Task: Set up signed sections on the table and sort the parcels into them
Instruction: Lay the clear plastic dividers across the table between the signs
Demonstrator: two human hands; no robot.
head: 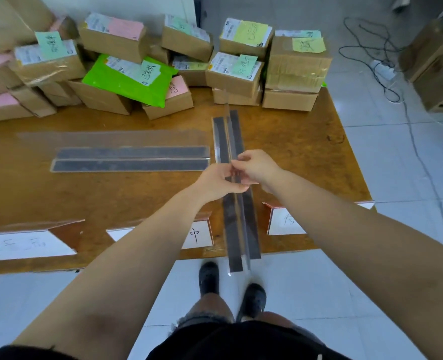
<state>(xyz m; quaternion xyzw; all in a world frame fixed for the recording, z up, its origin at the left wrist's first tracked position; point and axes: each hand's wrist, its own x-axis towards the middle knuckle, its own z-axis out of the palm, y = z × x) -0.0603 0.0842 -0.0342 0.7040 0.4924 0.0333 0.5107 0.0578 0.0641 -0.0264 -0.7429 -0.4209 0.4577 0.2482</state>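
**Divider could tip or sit crooked**

While both hands pinch it, the clear divider (237, 178) stands along the counter (306, 152), overhanging its near edge. Left hand (219, 181) and right hand (256, 168) fingers clamp its upright fin. Uneven release may skew it. Parcels (137, 61) wait beyond the divider's far end.

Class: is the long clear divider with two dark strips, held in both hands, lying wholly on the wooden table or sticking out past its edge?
Sticking out: the clear dark-striped divider crosses the wooden table's near edge, ending over floor tiles.
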